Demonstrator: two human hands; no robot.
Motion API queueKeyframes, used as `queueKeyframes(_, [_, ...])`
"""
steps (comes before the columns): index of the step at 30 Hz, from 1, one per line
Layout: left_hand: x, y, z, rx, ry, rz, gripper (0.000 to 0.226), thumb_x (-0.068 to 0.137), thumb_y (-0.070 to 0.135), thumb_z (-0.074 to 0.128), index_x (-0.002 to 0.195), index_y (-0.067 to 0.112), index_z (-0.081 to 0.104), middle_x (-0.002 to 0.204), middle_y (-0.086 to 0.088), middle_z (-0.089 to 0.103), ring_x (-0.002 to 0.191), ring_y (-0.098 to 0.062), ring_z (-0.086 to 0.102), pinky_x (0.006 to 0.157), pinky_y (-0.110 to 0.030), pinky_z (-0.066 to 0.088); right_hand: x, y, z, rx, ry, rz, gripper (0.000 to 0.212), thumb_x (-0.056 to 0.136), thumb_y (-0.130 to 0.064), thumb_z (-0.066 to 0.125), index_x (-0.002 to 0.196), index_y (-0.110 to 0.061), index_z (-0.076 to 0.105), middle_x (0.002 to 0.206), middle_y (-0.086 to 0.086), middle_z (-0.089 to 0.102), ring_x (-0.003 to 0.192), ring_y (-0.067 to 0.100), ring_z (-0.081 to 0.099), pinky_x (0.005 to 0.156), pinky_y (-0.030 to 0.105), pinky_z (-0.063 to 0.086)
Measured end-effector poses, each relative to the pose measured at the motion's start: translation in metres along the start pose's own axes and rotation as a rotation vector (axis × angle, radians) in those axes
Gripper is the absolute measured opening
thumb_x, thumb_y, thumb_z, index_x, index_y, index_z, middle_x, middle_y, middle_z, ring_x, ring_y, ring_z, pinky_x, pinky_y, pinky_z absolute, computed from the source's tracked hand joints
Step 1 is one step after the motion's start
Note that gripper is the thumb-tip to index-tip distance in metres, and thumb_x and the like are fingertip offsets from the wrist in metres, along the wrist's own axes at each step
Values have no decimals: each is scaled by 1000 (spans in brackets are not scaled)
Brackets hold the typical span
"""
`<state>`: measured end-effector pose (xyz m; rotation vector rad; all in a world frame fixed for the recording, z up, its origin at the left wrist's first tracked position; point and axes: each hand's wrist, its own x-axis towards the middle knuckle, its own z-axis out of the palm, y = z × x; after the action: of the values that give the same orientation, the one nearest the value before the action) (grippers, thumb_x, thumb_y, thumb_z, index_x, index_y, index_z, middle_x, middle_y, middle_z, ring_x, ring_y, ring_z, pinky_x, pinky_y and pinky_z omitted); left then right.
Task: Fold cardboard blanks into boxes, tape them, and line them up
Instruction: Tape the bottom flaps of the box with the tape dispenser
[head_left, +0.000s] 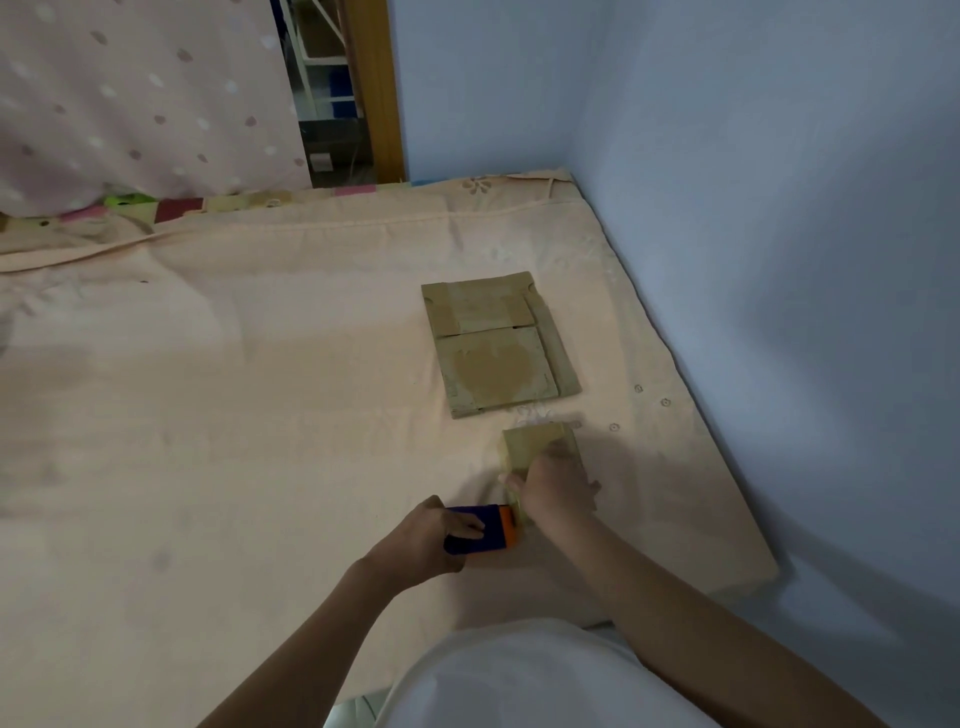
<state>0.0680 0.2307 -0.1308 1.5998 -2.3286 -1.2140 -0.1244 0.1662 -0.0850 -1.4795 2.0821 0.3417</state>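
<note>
- The small folded box sits on the bed, near the right edge by the blue wall, just in front of the stack of flat cardboard blanks.
- The right hand rests on top of the box with its fingers bent over the near end, pressing it down; this grip seems to steady the box more than lift it, though motion blur hides the fingertips.
- The left hand has its fingers wrapped round a blue and orange tape dispenser, a closed grip, with the orange end pointing at the box and nearly touching the right hand.
- A pale strip, likely tape, seems to run from the dispenser to the near face of the box; it is too blurred to be sure.
- Judging by its look, the box is light and fairly stiff along its creases, but hollow, so hard pressure on a panel could dent it or spring a flap open.
- The soft bedding gives little backing, so the box may tip or slide when tape is pulled tight.
- The best hold is probably across the top, near the edges and corners where the cardboard is strongest, keeping the flaps closed.
- The blanks lie flat and thin; an overhanging edge would be the easiest place to lift one.
</note>
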Motion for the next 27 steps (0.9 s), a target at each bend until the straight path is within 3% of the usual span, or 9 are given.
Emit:
queueKeyframes(2, [0, 2, -1, 3, 16, 11, 51, 82, 11, 73, 131, 23, 64, 121, 20, 59, 102, -10, 43, 74, -3, 32, -3, -7, -2, -11, -7, 11, 109, 88, -61, 62, 157, 1, 5, 154, 28, 32, 139, 45, 38, 113, 57, 33])
queueKeyframes(5, [-2, 4, -3, -13, 23, 24, 51, 83, 11, 72, 131, 23, 64, 118, 25, 55, 102, -9, 42, 74, -3, 32, -1, -13, -4, -41, 23, 17, 101, 92, -39, 67, 156, 3, 1, 153, 32, 30, 138, 48, 37, 112, 55, 37])
queueKeyframes(7, [-5, 3, -4, -26, 18, 31, 51, 82, 13, 73, 131, 26, 64, 128, 19, 60, 103, -9, 43, 75, -4, 33, 8, -9, -4, 39, 41, 47, 99, 85, -37, 74, 154, 0, 13, 145, 27, 41, 131, 43, 46, 106, 51, 44])
queueKeyframes(9, [-11, 1, -9, -32, 31, 36, 51, 81, 15, 75, 129, 28, 65, 129, 15, 62, 103, -8, 45, 77, -4, 35, 16, 1, -10, 188, 44, 81, 92, 73, -43, 80, 142, -3, 35, 125, 16, 59, 112, 34, 60, 90, 42, 54])
queueKeyframes(12, [-26, 1, -23, -43, 87, 59, 51, 79, 16, 79, 126, 30, 67, 119, 24, 62, 102, -6, 50, 80, -7, 41, 24, 26, -26, 424, -69, 57, 62, 72, -41, 77, 121, -9, 56, 103, 3, 66, 94, 22, 65, 70, 31, 54])
queueKeyframes(15, [-43, 7, -44, -80, 143, 89, 51, 74, 15, 84, 121, 32, 70, 106, 39, 51, 100, 2, 52, 82, -9, 47, 31, 56, -40, 698, -172, 48, 43, 77, -31, 74, 116, -14, 64, 103, 1, 68, 96, 19, 65, 79, 32, 56])
queueKeyframes(19, [-50, 23, -70, -128, 157, 123, 53, 71, 16, 87, 116, 39, 71, 108, 31, 58, 102, 3, 56, 82, -13, 52, 33, 84, -42, 940, -323, -5, 37, 86, -20, 70, 122, -11, 67, 109, 5, 73, 101, 22, 69, 83, 35, 59])
queueKeyframes(22, [-47, 35, -86, -162, 142, 148, 52, 71, 12, 87, 113, 38, 73, 110, 36, 62, 104, 0, 58, 81, -11, 51, 35, 94, -44, 1019, -399, -67, 32, 92, -20, 63, 122, -14, 69, 110, 7, 75, 106, 26, 70, 93, 41, 57])
queueKeyframes(27, [-38, 45, -95, -159, 99, 120, 53, 71, 10, 86, 111, 42, 73, 113, 31, 65, 105, -2, 57, 79, -14, 52, 32, 100, -47, 1099, -506, -92, 25, 98, -16, 54, 117, -14, 71, 110, 12, 74, 105, 27, 69, 80, 34, 56])
